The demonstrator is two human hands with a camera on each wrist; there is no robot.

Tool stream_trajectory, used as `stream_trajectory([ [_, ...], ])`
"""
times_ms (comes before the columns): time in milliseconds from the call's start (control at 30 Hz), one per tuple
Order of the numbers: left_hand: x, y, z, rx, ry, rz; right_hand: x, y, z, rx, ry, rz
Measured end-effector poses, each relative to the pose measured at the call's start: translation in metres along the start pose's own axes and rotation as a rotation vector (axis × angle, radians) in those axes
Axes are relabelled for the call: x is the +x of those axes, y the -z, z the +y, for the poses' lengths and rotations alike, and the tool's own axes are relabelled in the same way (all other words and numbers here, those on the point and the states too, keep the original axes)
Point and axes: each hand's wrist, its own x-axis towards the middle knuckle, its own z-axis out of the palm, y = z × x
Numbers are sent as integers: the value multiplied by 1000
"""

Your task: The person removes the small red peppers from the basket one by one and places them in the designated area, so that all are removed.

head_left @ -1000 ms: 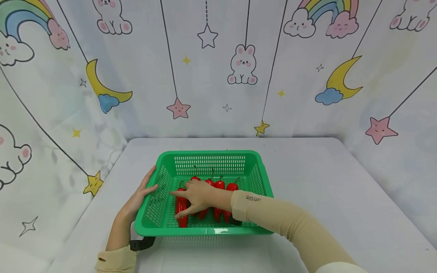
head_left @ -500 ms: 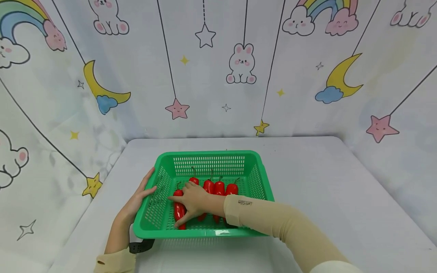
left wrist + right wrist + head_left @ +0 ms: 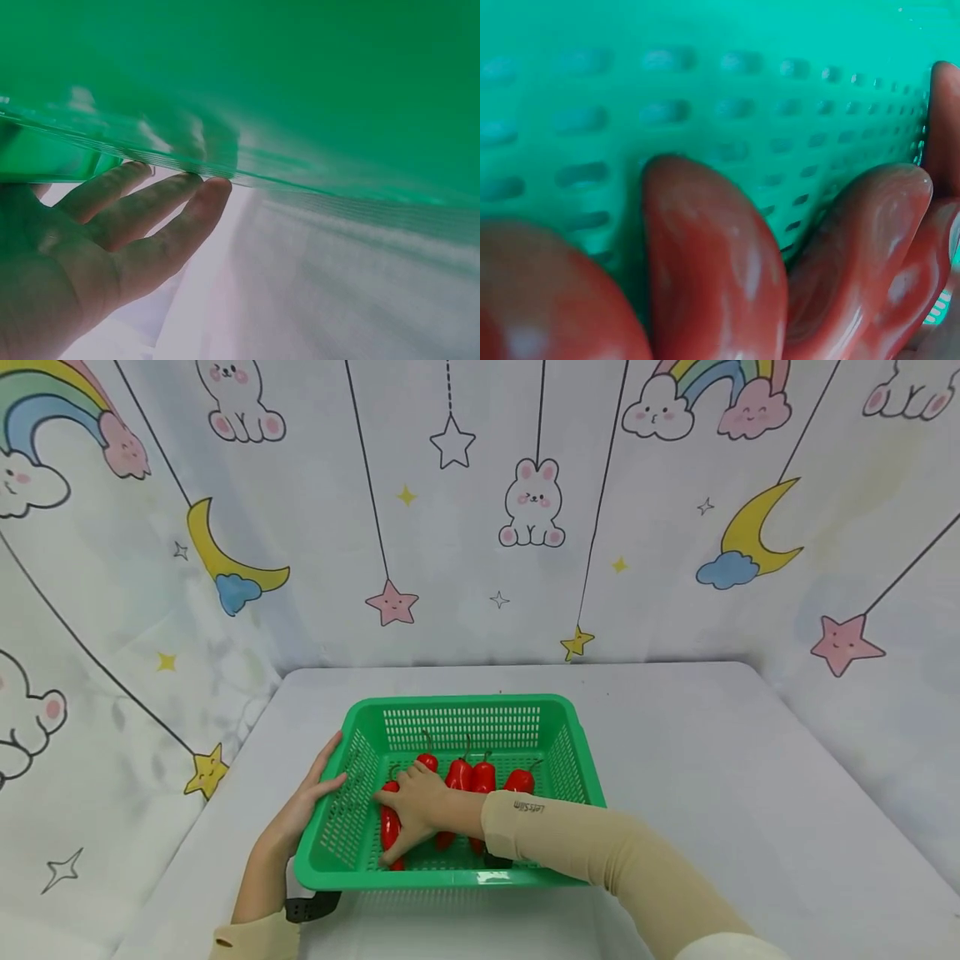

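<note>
A green plastic basket with slotted walls holds several glossy red chili peppers with thin stems. My left hand rests against the basket's outer left side. In the left wrist view its straight fingers reach beneath the green rim. Inside the basket, my right hand lies palm down with index finger and thumb spread across the leftmost chili pepper. The other right fingers are partly hidden. Close up in the right wrist view, pepper tips stand near the slotted wall.
The basket stands on a white-covered table. A printed backdrop with bunnies, moons and stars rises behind and at both sides. The right forearm passes over the basket's front right rim, hiding parts of some peppers.
My right hand has shifted slightly left and toward the front, and the leftmost chili pepper has slid a little left. The rightmost pepper has tipped right. My left hand stays at the basket's side.
</note>
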Motion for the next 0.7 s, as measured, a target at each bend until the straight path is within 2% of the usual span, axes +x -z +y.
stream_trajectory([
  [433,1,0,-1,2,-15,-1,-3,0,-4,27,-32,36],
  [700,0,0,-1,-18,-1,1,0,-3,-3,49,-10,67],
])
